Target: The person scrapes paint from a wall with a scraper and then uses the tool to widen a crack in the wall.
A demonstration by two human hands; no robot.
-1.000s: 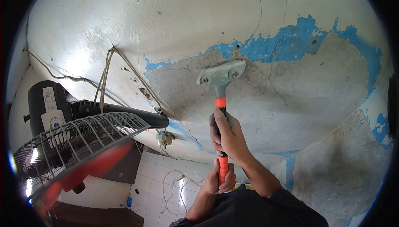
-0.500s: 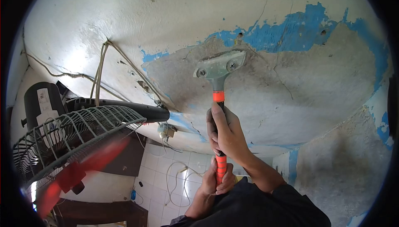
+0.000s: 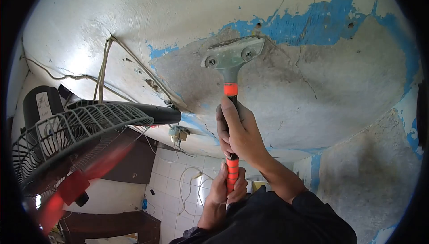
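A long-handled scraper [image 3: 232, 75] with a grey-green head, two screws and an orange-and-black handle points up the wall. Its blade edge is at the wall, on bare grey plaster just below a strip of blue paint [image 3: 308, 27]. My right hand [image 3: 239, 130] is wrapped round the black upper part of the handle, thumb lying along it. Lower down, my left hand [image 3: 228, 186] grips the orange end. Both hands are closed on the same tool. Whether the whole blade edge touches the plaster is hard to tell.
A fan [image 3: 85, 132] with a wire guard and red blades stands at the left. Cables [image 3: 103, 72] hang along the white wall behind it. A small socket box [image 3: 179, 133] sits on the wall. Another cord [image 3: 184, 195] lies on the tiled floor [image 3: 167, 186].
The scraper and both hands have shifted slightly upward and left in view. The wall has also slid upward in view, and the blade sits slightly nearer the blue strip. Both grips stay the same.
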